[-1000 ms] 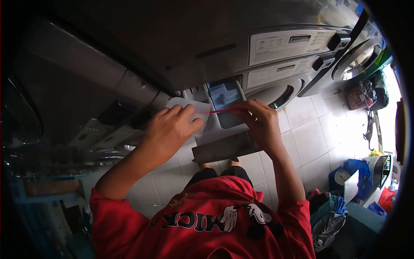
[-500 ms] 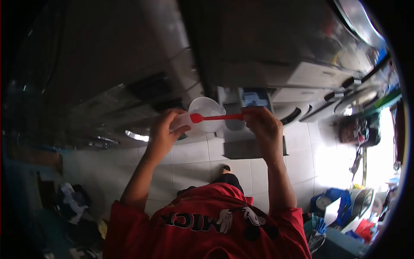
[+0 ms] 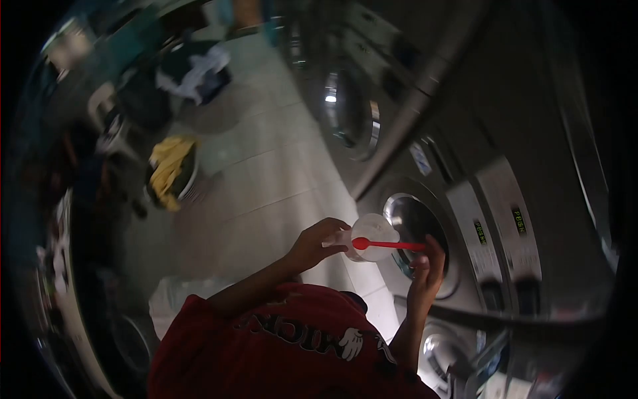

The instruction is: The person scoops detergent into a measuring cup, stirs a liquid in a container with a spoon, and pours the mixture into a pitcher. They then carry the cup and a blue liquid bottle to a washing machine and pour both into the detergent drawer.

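Note:
My left hand is closed round the handle of a translucent white plastic jug, whose open mouth faces up toward me. A red spoon lies level across the top of the jug, its small bowl near the handle side. The far end of the spoon is pinched in the fingers of my right hand, just right of the jug. What the jug contains is too blurred to make out. Behind my right hand is the round door of a front-loading machine.
Grey machines with round doors and lit panels line the right side. On the tiled floor stand a basket with yellow cloth and a dark tub with white cloth. A pale bag-like thing is by my left arm.
My view has swung round to the left, away from the pulled-out drawer, toward the floor with laundry. Both hands have moved with me, still holding the jug and the spoon.

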Tool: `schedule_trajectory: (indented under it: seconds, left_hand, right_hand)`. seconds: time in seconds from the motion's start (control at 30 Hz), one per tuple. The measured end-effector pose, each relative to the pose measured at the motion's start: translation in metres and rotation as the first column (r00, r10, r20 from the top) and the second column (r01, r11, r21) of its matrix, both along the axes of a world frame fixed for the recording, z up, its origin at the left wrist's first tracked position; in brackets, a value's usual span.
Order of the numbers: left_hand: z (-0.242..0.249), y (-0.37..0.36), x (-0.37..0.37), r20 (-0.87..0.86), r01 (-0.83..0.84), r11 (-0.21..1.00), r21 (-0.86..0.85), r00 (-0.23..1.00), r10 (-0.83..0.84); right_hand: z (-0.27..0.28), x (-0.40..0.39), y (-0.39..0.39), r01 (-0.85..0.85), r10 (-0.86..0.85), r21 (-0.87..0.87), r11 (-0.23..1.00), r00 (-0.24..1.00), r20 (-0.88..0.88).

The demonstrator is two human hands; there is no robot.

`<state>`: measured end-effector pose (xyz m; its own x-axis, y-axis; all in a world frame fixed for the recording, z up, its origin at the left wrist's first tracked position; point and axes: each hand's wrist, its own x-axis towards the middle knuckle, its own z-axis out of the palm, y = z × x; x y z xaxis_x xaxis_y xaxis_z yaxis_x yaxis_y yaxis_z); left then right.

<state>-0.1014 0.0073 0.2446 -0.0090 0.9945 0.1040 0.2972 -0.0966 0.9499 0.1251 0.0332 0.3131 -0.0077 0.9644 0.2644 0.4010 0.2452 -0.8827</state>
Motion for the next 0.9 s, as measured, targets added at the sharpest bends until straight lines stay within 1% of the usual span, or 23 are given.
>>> schedule_trajectory:
  seconds: [0.07,0.1,0.13,0.2,0.23,0.27,0.33,0.37,0.4,0.47,0.5,0.53,0.6,0.63,0.67,0.73,0.77,0.8,0.83,0.87,0.9]
  left_hand:
    - [-0.007,-0.011,-0.047,-0.003,-0.146,0.989,0.008,0.989,0.146]
    - [-0.01,-0.017,-0.066,-0.011,-0.215,0.976,0.02,0.977,0.215]
    - [-0.013,-0.02,-0.086,-0.006,-0.25,0.968,0.013,0.968,0.251]
    - [-0.022,-0.022,-0.121,0.035,-0.407,0.912,-0.058,0.912,0.409]
    - [-0.03,-0.02,-0.138,0.022,-0.459,0.887,-0.049,0.887,0.46]
    - [-0.038,-0.017,-0.154,0.032,-0.482,0.874,-0.061,0.874,0.485]
    - [-0.052,-0.005,-0.184,0.153,-0.556,0.829,-0.068,0.815,0.559]
    - [-0.053,0.003,-0.201,0.095,-0.585,0.807,-0.077,0.802,0.59]
    - [-0.056,0.014,-0.217,0.099,-0.6,0.796,-0.081,0.79,0.605]
    - [-0.06,0.042,-0.25,0.148,-0.669,0.742,-0.051,0.73,0.668]
    - [-0.069,0.058,-0.267,0.268,-0.697,0.714,-0.069,0.676,0.686]
    - [-0.073,0.073,-0.281,0.274,-0.708,0.703,-0.067,0.665,0.695]
    - [-0.071,0.104,-0.317,0.213,-0.761,0.644,-0.079,0.618,0.756]
    - [-0.066,0.118,-0.335,0.217,-0.746,0.654,-0.128,0.622,0.752]
    - [-0.066,0.131,-0.356,0.212,-0.754,0.645,-0.121,0.615,0.759]
    - [-0.072,0.156,-0.387,0.104,-0.807,0.588,-0.048,0.582,0.807]
    - [-0.07,0.168,-0.398,0.117,-0.822,0.565,-0.064,0.557,0.823]
    - [-0.063,0.18,-0.415,0.07,-0.845,0.534,-0.027,0.531,0.844]
    - [-0.059,0.192,-0.433,0.018,-0.863,0.505,0.022,0.506,0.863]
    - [-0.059,0.204,-0.45,0.022,-0.874,0.486,0.026,0.486,0.874]
    - [-0.061,0.215,-0.467,-0.018,-0.891,0.451,0.057,0.45,0.893]
  right_hand:
    - [-0.007,-0.042,0.024,-0.107,0.093,-0.098,0.989,0.985,-0.144]
    - [-0.014,-0.06,0.036,-0.183,0.15,-0.113,0.977,0.956,-0.254]
    - [-0.015,-0.08,0.047,-0.218,0.183,-0.12,0.969,0.951,-0.248]
    - [-0.017,-0.115,0.072,-0.288,0.242,-0.243,0.926,0.949,-0.204]
    - [-0.024,-0.129,0.087,-0.326,0.291,-0.235,0.916,0.941,-0.171]
    - [-0.031,-0.143,0.101,-0.347,0.316,-0.245,0.905,0.935,-0.159]
    - [-0.043,-0.169,0.131,-0.384,0.372,-0.33,0.862,0.923,-0.1]
    - [-0.044,-0.182,0.145,-0.403,0.4,-0.349,0.846,0.913,-0.083]
    - [-0.047,-0.196,0.161,-0.417,0.418,-0.351,0.838,0.905,-0.078]
    - [-0.054,-0.219,0.199,-0.406,0.435,-0.432,0.806,0.9,-0.035]
    - [-0.061,-0.23,0.222,-0.419,0.457,-0.452,0.787,0.889,-0.03]
    - [-0.069,-0.238,0.244,-0.43,0.471,-0.449,0.783,0.882,-0.025]
    - [-0.084,-0.268,0.299,-0.448,0.508,-0.56,0.697,0.86,-0.055]
    - [-0.096,-0.286,0.328,-0.455,0.534,-0.588,0.669,0.844,-0.048]
    - [-0.109,-0.307,0.355,-0.468,0.543,-0.584,0.664,0.838,-0.054]
    - [-0.127,-0.35,0.407,-0.488,0.518,-0.654,0.578,0.839,-0.167]
    - [-0.126,-0.382,0.426,-0.503,0.513,-0.658,0.561,0.835,-0.201]
    - [-0.129,-0.413,0.445,-0.51,0.537,-0.665,0.547,0.822,-0.189]
    - [-0.137,-0.445,0.466,-0.559,0.557,-0.661,0.5,0.792,-0.249]
    - [-0.146,-0.477,0.487,-0.608,0.571,-0.651,0.455,0.76,-0.311]
    - [-0.159,-0.506,0.509,-0.616,0.585,-0.648,0.447,0.75,-0.309]
